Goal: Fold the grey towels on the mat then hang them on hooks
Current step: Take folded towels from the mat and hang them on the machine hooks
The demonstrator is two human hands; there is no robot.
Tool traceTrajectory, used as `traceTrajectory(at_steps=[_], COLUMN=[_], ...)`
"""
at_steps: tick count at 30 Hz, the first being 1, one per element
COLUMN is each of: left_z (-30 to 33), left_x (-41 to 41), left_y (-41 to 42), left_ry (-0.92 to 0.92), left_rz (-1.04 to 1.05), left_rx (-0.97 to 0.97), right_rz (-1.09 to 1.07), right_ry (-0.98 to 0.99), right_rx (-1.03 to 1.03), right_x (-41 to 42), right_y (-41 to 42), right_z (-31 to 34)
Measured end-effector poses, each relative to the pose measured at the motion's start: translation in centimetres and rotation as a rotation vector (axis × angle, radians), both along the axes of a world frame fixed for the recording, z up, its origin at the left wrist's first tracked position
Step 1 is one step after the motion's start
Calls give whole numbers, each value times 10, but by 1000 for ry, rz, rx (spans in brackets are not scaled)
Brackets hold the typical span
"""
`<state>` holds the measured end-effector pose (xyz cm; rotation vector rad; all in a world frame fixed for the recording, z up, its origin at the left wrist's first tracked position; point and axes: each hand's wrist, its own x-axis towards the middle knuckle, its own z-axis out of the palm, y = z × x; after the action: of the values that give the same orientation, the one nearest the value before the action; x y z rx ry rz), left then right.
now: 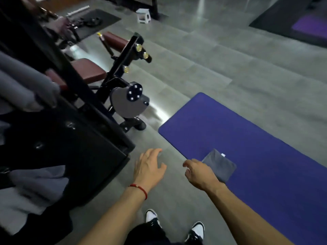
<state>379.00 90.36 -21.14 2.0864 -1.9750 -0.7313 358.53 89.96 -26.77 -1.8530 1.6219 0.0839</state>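
Both hands empty: left hand [150,167] fingers spread, right hand [199,174] loosely curled. Folded grey towel [220,165] sits just beyond on the purple foam mat [247,135] corner. Grip it along the folded edge, keeping layers stacked, before hanging.

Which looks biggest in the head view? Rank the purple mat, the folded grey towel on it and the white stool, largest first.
1. Purple mat.
2. Folded grey towel.
3. White stool, though it stands much farther from the camera, so its true size against the towel is unsure.
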Motion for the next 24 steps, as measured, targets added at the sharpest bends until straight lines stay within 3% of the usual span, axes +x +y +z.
traceTrajectory(at_steps=[5, 10, 14, 19, 24], left_z=[-19, -74, -127, -218, -341], left_x=[-78, -136, -166, -188, -201], left_y=[-47, -108, -142, -173, -182], left_ry=[-125, 81, 89, 169, 218], left_rz=[-225, -315, -334, -177, 167], left_rx=[23, 238, 365, 532, 551], right_rz=[-120, -254, -272, -143, 6], right_ry=[78, 134, 185, 126, 103], right_rx=[129, 334, 416, 462, 516], right_x=[-92, -171, -213, -225, -223], right_y=[-10, -16, -36, -106, -166], right_z=[-21, -55, -101, -212, -362])
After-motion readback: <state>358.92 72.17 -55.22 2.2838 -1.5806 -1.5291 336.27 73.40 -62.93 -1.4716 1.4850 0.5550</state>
